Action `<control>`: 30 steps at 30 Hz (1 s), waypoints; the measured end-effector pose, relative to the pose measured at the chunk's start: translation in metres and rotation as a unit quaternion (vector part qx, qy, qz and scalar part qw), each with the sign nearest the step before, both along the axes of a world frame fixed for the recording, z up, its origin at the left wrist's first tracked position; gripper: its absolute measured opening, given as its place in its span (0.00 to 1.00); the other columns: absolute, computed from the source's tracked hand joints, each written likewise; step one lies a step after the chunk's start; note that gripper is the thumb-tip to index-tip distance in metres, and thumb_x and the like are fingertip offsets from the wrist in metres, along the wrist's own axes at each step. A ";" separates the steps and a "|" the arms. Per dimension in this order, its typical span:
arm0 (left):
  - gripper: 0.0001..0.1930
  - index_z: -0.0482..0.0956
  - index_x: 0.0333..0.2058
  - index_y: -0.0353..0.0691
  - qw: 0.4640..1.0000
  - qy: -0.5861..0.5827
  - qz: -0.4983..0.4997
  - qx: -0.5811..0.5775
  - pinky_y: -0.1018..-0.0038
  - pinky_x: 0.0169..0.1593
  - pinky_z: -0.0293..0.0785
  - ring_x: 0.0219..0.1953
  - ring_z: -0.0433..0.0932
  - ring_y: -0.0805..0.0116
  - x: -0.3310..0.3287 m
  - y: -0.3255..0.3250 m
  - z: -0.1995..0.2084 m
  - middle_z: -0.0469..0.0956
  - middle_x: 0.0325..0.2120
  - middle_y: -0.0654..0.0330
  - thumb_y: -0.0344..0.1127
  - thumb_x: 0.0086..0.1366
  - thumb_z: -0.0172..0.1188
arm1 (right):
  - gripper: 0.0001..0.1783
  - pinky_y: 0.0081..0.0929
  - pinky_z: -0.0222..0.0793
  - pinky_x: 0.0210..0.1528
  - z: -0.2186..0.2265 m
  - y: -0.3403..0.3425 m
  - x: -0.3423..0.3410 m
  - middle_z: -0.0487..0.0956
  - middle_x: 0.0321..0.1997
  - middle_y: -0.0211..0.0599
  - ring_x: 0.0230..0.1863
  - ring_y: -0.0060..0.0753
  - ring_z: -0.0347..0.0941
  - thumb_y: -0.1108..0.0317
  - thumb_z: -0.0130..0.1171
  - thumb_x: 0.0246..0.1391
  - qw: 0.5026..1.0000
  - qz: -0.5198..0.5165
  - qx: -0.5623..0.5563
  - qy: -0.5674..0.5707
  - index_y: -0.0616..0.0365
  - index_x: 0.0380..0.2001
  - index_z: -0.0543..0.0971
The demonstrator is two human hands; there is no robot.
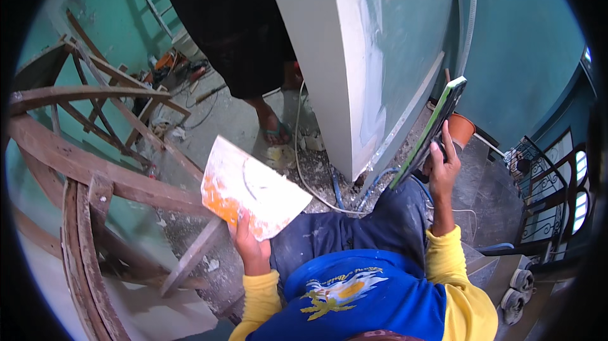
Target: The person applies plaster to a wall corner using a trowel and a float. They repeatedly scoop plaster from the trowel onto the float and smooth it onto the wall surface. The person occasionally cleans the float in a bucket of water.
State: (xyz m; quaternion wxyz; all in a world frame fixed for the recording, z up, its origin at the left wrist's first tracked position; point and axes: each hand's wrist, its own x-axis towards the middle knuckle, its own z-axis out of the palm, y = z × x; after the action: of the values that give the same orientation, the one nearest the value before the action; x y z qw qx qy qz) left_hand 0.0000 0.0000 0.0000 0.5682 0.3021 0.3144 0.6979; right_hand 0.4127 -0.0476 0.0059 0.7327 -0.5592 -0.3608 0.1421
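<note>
My left hand [249,244] grips a flat orange board [251,187] smeared with white plaster, held out over the floor in front of my knee. My right hand [441,167] holds a green-edged plastering trowel [432,128] by its handle, blade tilted up beside the wall. A white-plastered wall corner [354,62] rises straight ahead between the two hands, with a teal face to its right. My sleeves are yellow and my shirt is blue.
Another person stands behind the corner, dark skirt [228,24] and a sandalled foot [277,130] showing. A wooden frame of curved beams [88,176] fills the left. Cables [304,176] trail on the rubble-strewn floor. An orange pot [461,128] and a dark metal railing [551,201] are at right.
</note>
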 end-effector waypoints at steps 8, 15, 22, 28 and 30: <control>0.31 0.59 0.71 0.35 0.998 0.030 -0.017 0.044 0.58 0.70 0.65 0.67 0.70 0.58 0.035 0.014 0.021 0.69 0.66 0.53 0.28 0.72 0.58 | 0.32 0.35 0.68 0.26 0.032 -0.047 -0.035 0.71 0.20 0.39 0.20 0.40 0.70 0.73 0.70 0.51 0.842 0.222 -0.099 -0.481 0.53 0.63 0.80; 0.30 0.61 0.69 0.34 0.999 0.000 0.027 0.042 0.60 0.70 0.65 0.66 0.71 0.58 0.024 0.015 0.017 0.70 0.65 0.52 0.27 0.71 0.59 | 0.37 0.37 0.71 0.30 0.037 -0.040 -0.056 0.74 0.25 0.42 0.23 0.44 0.73 0.75 0.67 0.52 0.882 0.147 -0.042 -0.445 0.59 0.68 0.73; 0.34 0.56 0.73 0.35 0.997 0.000 0.075 0.010 0.57 0.71 0.64 0.69 0.67 0.54 -0.013 0.018 -0.002 0.65 0.69 0.51 0.29 0.72 0.58 | 0.42 0.41 0.75 0.29 -0.006 -0.024 -0.113 0.78 0.27 0.41 0.25 0.45 0.79 0.71 0.63 0.58 0.841 0.194 -0.136 -0.486 0.59 0.75 0.60; 0.30 0.58 0.71 0.33 0.996 0.035 0.087 0.003 0.56 0.68 0.68 0.66 0.71 0.53 -0.033 0.021 -0.017 0.68 0.67 0.48 0.37 0.76 0.55 | 0.48 0.42 0.71 0.24 0.025 0.033 -0.140 0.74 0.22 0.40 0.22 0.44 0.76 0.63 0.67 0.60 0.840 0.051 -0.115 -0.529 0.63 0.76 0.55; 0.30 0.58 0.71 0.33 0.996 0.031 0.085 -0.008 0.56 0.68 0.68 0.66 0.71 0.53 -0.033 0.019 -0.013 0.68 0.67 0.48 0.37 0.76 0.55 | 0.51 0.42 0.71 0.26 0.047 0.048 -0.144 0.77 0.26 0.45 0.24 0.48 0.77 0.65 0.69 0.58 0.846 0.031 -0.120 -0.519 0.69 0.76 0.52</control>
State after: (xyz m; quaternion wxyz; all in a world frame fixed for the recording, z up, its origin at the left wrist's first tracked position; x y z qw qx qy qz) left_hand -0.0331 0.0190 -0.0128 0.4988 0.2915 0.3620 0.7315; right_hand 0.2684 0.0006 0.0533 0.3610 -0.6239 -0.6853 -0.1040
